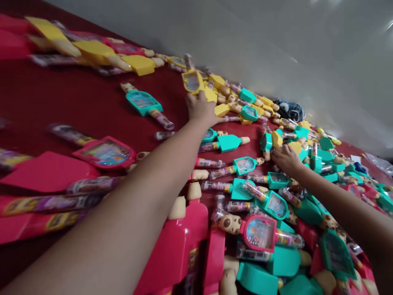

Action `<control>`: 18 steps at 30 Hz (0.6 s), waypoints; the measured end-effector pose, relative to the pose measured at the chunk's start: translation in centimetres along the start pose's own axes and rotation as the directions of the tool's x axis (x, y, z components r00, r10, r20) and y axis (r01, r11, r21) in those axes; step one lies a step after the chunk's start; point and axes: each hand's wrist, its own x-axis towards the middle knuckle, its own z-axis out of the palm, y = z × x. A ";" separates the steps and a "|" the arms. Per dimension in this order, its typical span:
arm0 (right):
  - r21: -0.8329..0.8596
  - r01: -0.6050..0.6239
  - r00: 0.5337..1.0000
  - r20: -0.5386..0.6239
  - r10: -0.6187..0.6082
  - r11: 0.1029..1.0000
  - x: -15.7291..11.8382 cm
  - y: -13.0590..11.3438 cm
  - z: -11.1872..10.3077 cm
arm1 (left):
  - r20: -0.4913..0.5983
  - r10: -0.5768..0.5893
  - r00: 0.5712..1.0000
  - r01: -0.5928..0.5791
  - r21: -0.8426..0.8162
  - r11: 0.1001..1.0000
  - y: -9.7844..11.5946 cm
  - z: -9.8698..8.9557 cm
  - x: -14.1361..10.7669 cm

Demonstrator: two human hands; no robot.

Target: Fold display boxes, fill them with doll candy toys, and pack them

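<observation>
My left hand (201, 110) is reaching far across the red surface, its fingers closed at the lower end of a yellow handheld toy (193, 81) with a clear window and a candy tube. More yellow toys (216, 80) lie just beyond that hand. My right hand (287, 159) is lowered into the pile with its fingers curled down. Close to those fingertips are a yellow toy piece (276, 139) and a teal toy (265, 141); what the fingers hold is hidden. Beneath my left forearm, a teal toy (229, 143) lies face down.
Pink toys (106, 152) lie at left and in front on the red surface (92, 100). Teal toys (276, 205) are heaped at right, with a pink one (259, 232) on top. Behind stands a grey wall (260, 45). Dark bundled cloth (289, 110) and clear plastic (379, 164) lie near it.
</observation>
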 end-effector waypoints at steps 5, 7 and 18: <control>-0.012 -0.055 0.998 -0.008 0.055 0.998 1.6 0.1 1.2 | 0.071 0.104 0.992 -0.107 0.052 0.993 1.8 -0.1 -0.5; -0.003 -0.085 0.995 -0.058 0.085 0.996 2.0 -0.2 1.6 | 0.135 0.082 0.987 -0.087 0.031 0.996 2.5 0.1 -0.7; 0.076 -0.193 0.971 -0.126 0.201 0.978 2.7 -1.3 2.5 | 0.159 -0.005 0.987 0.007 -0.014 1.000 3.8 0.7 -0.6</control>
